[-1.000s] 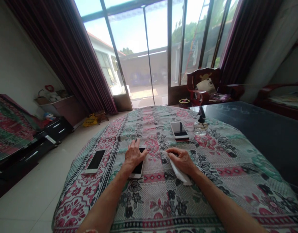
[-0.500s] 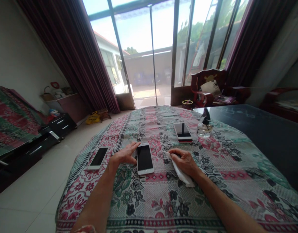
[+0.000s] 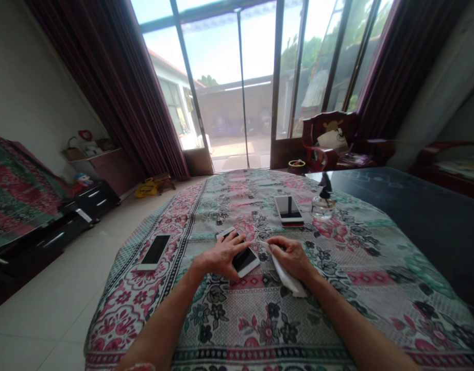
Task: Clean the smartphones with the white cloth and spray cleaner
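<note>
A white smartphone (image 3: 246,262) with a dark screen lies turned at a slant on the flowered tablecloth. My left hand (image 3: 225,254) reaches over it, thumb by the near left edge and fingers across the screen to the far edge, gripping it. Much of the phone is hidden under that hand. Just to the right, my right hand (image 3: 291,256) is closed on a folded white cloth (image 3: 287,278), which trails toward me from under the fingers. To the left lies a second white smartphone (image 3: 155,252), screen up and untouched.
Beyond my right hand lies a white phone (image 3: 288,210) with a red-edged item beneath it. Beside it stands a clear glass bottle (image 3: 322,207) with a black top. A dark table (image 3: 399,206) adjoins on the right; a wooden chair (image 3: 329,139) stands behind.
My left hand has moved right, from beside the middle phone to over it. That phone has turned counter-clockwise, its near end swinging right. My right hand with the cloth has hardly moved.
</note>
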The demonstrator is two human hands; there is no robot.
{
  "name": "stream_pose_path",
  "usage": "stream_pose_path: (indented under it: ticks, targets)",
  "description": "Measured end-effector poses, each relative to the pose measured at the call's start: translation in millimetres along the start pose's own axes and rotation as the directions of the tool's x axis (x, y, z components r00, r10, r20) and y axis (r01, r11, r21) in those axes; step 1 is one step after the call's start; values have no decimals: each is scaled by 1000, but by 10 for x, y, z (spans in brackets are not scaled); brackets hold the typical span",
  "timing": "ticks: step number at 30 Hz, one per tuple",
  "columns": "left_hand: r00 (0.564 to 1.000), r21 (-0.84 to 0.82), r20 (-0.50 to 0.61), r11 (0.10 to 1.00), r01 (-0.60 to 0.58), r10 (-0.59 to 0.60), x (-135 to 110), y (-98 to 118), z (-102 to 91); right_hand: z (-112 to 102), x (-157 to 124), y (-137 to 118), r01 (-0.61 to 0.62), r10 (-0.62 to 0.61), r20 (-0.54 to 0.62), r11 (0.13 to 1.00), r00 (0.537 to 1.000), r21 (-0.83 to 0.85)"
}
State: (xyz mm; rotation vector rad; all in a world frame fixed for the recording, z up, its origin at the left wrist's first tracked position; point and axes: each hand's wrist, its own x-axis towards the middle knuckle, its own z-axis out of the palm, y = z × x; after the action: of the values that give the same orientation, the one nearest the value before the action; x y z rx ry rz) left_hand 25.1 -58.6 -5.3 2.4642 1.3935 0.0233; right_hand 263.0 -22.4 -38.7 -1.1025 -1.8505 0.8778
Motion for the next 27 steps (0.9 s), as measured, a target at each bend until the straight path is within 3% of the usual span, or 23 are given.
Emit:
stream_pose_path:
  ticks: [5, 9, 19, 23, 27]
  targets:
    - [992, 23, -118, 999, -43, 46, 120, 128, 101, 4, -5, -3, 11, -11, -2, 1000, 1000, -6]
    - [957, 24, -282, 996, 82, -71, 175, 114, 141, 3, 6, -13, 3, -3, 14, 1000, 1000, -6]
    - [952, 47, -306, 999, 13, 2, 194, -29, 166, 12, 16, 0, -19, 19, -5, 998, 1000, -52]
    - [929, 74, -370, 996, 50, -19, 229, -28, 196, 117, 213, 87, -31, 30, -38, 999, 999, -35]
    - [930, 56, -366, 997, 44, -21, 215, -62, 200, 279, 438, 169, -67, 75, -157, 996, 985, 56]
